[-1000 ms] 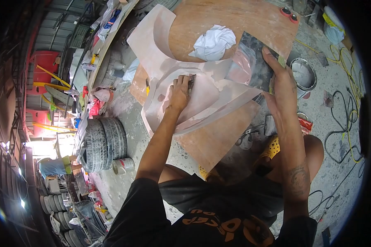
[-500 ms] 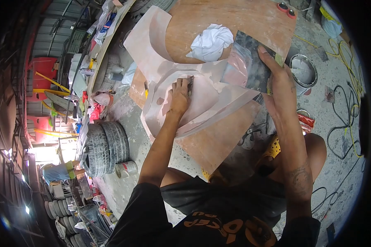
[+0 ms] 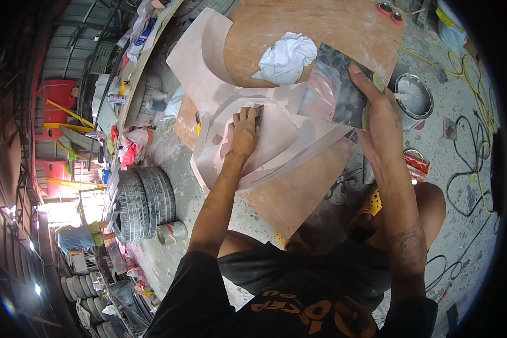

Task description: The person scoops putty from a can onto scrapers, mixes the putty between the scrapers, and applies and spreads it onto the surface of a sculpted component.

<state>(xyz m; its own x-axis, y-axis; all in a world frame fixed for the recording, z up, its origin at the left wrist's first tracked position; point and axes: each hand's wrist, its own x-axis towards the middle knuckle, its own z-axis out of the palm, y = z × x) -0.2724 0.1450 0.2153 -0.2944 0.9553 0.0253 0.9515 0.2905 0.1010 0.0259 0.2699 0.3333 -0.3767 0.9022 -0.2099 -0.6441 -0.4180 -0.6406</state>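
Observation:
A pale pink and grey curved body panel [image 3: 287, 132] lies on a wooden board. My left hand [image 3: 243, 134] is closed around a small dark putty spreader [image 3: 259, 119], whose blade is against the panel's recessed middle. To the right, my right hand [image 3: 384, 112] grips a dark flat mixing board [image 3: 346, 84], thumb on top and fingers beneath it. Pink putty [image 3: 323, 93] covers the board's left side, which overhangs the panel. Darker pink patches show on the panel beside my left hand.
A crumpled white cloth [image 3: 287, 59] sits on the wooden board [image 3: 343, 22]. Right of my right hand stands an open can [image 3: 414, 98]. Cables [image 3: 462, 169] trail over the floor at right. Tires [image 3: 146, 203], a tin [image 3: 172, 232] and a person [image 3: 79, 236] are at left.
The mixing board has shifted slightly left and down over the panel. My left hand has barely moved, the spreader still against the panel.

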